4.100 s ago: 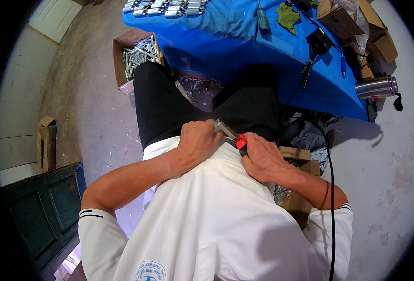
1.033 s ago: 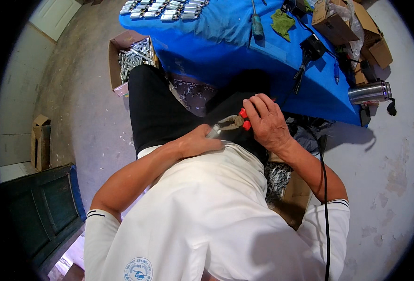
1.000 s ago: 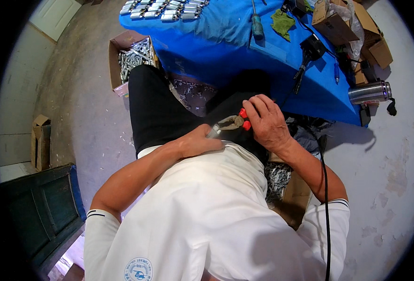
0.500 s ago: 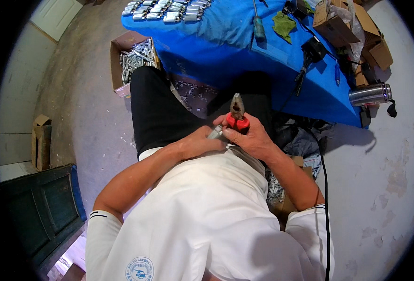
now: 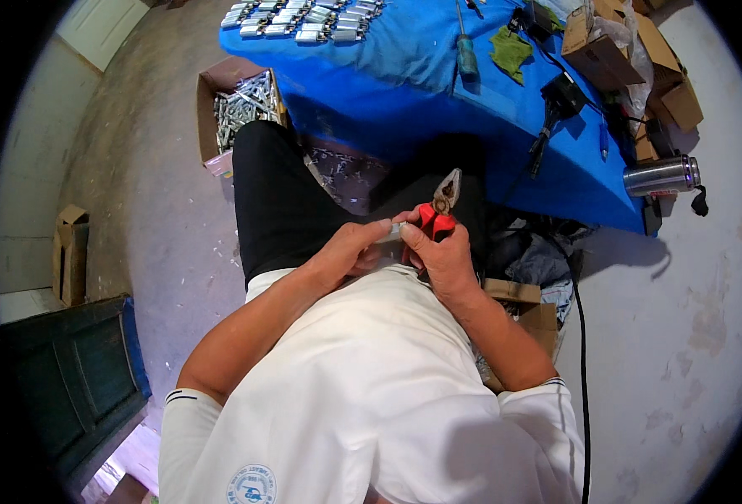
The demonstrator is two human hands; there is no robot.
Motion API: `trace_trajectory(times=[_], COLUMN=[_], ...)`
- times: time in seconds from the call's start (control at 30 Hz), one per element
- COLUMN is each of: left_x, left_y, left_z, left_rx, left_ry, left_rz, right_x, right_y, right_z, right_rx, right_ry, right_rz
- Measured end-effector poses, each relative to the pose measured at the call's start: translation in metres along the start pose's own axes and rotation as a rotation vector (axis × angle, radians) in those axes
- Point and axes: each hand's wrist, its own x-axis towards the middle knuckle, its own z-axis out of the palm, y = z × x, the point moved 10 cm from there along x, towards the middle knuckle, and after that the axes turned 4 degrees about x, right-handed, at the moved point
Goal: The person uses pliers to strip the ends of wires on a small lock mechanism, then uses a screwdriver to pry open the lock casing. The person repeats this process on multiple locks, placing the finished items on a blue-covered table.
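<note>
My right hand (image 5: 445,262) is wrapped around red-handled combination pliers (image 5: 445,195), whose metal jaws point up and away from me. Its thumb and forefinger also press on a small silvery piece (image 5: 395,230). From the other side, my left hand (image 5: 356,250) pinches the same piece between bent fingers and thumb. Both hands meet in front of my white shirt, above my lap. The fingers cover much of the piece, so its exact kind does not show.
Several silvery metal pieces (image 5: 312,27) lie in rows on the blue-covered table (image 5: 371,63). A screwdriver (image 5: 466,57), green cloth (image 5: 510,52) and steel flask (image 5: 663,175) rest there too. Left of my knee stands a carton (image 5: 209,118) of metal parts. A black cable (image 5: 583,336) hangs at right.
The pliers have shifted slightly right and tilted, their jaws now leaning right. My left thumb has come up onto the silvery piece, and the fingertips of both hands now meet on it.
</note>
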Motion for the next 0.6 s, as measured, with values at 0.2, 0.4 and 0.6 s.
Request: trace_trajectory(times=[0.2, 0.4, 0.6], left_x=[0.0, 0.005, 0.001], left_y=[-0.004, -0.01, -0.009], left_z=[-0.011, -0.013, -0.011], left_rx=[-0.092, -0.131, -0.235], left_ry=[0.04, 0.065, 0.074], left_rz=[0.032, -0.024, -0.023], right_x=[-0.007, -0.006, -0.01], right_y=[0.007, 0.01, -0.014], right_z=[0.005, 0.002, 0.016], right_rx=[0.103, 0.089, -0.168], right_ry=[-0.012, -0.001, -0.018], right_rz=[0.083, 0.093, -0.118])
